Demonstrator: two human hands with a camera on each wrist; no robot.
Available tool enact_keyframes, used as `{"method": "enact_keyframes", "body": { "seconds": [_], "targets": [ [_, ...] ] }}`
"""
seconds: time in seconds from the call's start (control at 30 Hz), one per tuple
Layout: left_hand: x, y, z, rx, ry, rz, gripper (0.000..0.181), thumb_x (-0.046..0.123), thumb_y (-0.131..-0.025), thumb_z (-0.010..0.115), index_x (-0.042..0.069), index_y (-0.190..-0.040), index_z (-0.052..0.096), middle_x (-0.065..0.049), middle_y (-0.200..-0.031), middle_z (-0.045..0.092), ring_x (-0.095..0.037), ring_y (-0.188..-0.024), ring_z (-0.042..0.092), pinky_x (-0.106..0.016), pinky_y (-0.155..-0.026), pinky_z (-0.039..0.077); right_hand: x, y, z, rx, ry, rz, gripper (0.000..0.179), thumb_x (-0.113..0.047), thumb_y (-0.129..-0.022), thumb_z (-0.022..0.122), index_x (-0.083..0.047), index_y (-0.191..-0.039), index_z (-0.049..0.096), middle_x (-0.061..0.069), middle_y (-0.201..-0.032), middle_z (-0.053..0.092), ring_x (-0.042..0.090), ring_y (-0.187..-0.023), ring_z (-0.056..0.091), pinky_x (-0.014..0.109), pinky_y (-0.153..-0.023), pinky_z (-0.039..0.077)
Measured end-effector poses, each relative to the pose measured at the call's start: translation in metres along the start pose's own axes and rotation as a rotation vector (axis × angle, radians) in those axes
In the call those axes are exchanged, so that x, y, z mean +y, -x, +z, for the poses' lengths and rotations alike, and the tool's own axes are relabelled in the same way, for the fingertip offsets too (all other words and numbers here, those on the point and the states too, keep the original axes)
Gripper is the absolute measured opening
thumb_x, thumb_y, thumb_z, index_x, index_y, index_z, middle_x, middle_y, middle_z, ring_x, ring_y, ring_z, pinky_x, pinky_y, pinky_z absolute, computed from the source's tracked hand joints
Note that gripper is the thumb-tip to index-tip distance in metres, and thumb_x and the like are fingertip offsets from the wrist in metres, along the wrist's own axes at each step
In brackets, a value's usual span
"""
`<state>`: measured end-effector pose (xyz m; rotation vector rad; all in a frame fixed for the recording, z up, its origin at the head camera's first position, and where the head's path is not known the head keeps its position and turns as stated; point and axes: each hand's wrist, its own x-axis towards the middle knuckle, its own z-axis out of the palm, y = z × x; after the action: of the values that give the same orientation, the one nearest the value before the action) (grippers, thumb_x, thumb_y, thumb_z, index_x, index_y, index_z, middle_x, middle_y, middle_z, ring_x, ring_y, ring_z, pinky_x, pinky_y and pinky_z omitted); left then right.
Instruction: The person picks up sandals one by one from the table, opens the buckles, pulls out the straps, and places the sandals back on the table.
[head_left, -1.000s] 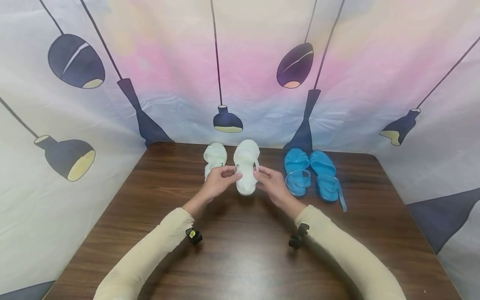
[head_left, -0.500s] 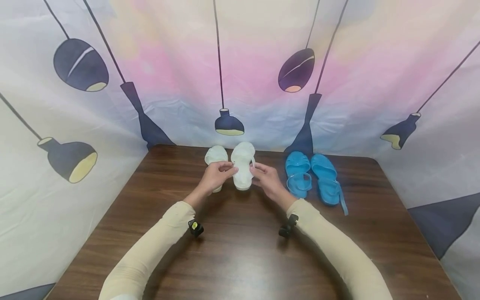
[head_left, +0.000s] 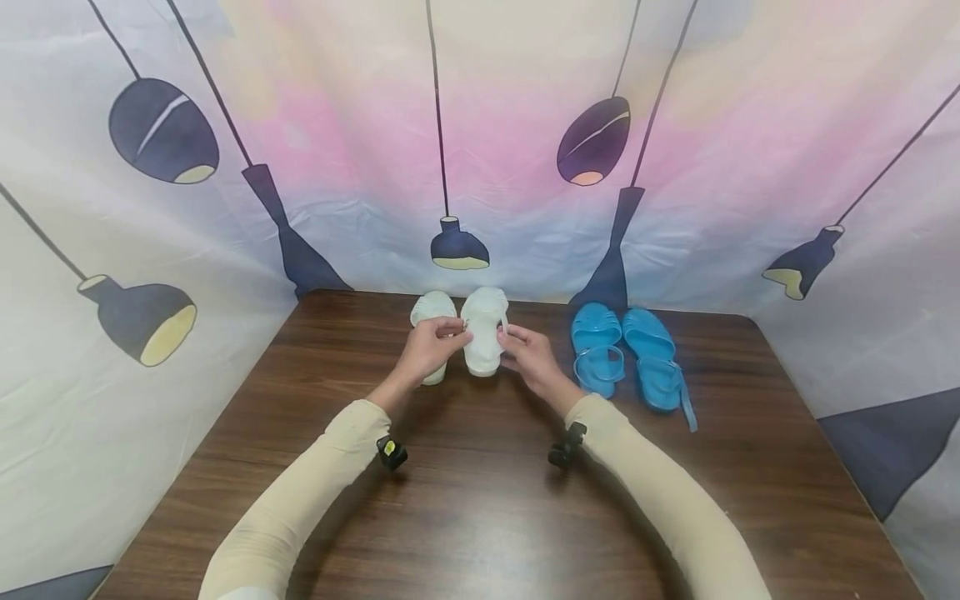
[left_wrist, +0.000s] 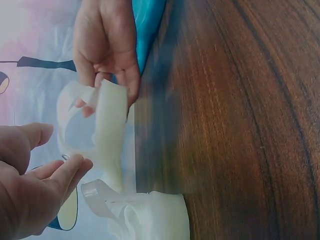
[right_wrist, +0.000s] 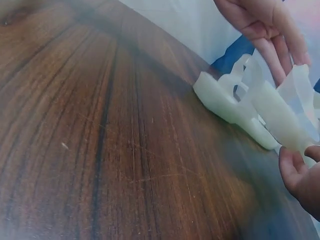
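Contact between the white sandal and the wooden table cannot be made out. The sandal is held near the table's back edge, toe toward the printed backdrop; it is pinched at its left edge by the left hand and by its right-side strap by the right hand, the hands being apart. The middle of a second white sandal, just beside it, is covered by the left hand; in the left wrist view that sandal is cut off below. Both hands are cropped in the right wrist view. Farther right, a pair of blue sandals is seen, one strap end dangling loose.
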<state>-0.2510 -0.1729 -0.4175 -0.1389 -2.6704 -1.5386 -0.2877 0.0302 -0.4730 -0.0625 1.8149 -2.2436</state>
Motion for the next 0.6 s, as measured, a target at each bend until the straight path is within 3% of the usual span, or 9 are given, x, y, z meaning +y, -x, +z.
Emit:
{"method": "enact_keyframes", "body": {
  "seconds": [0.37,0.6],
  "targets": [
    [0.001,0.010,-0.001,0.059,0.056,0.041,0.037,0.019,-0.096,0.072,-0.005,-0.124,0.068,-0.019,-0.123,0.071,-0.034,-0.114,0.068,-0.043,-0.097,0.056,0.015,-0.014,0.001,0.011,-0.003,0.039,0.039,-0.015,-0.101,0.066,0.003,-0.136,0.061,0.021,-0.133,0.064,0.024,-0.113,0.064,0.049,-0.100,0.053],
    [-0.001,0.019,0.001,0.032,0.069,0.050,0.036,0.018,-0.097,0.070,-0.006,-0.125,0.067,-0.020,-0.125,0.070,-0.034,-0.115,0.068,-0.044,-0.097,0.056,0.018,-0.012,-0.001,-0.026,0.050,0.028,0.049,-0.024,-0.102,0.066,0.005,-0.140,0.056,0.022,-0.134,0.062,0.030,-0.117,0.065,0.047,-0.098,0.055]
  ]
}}
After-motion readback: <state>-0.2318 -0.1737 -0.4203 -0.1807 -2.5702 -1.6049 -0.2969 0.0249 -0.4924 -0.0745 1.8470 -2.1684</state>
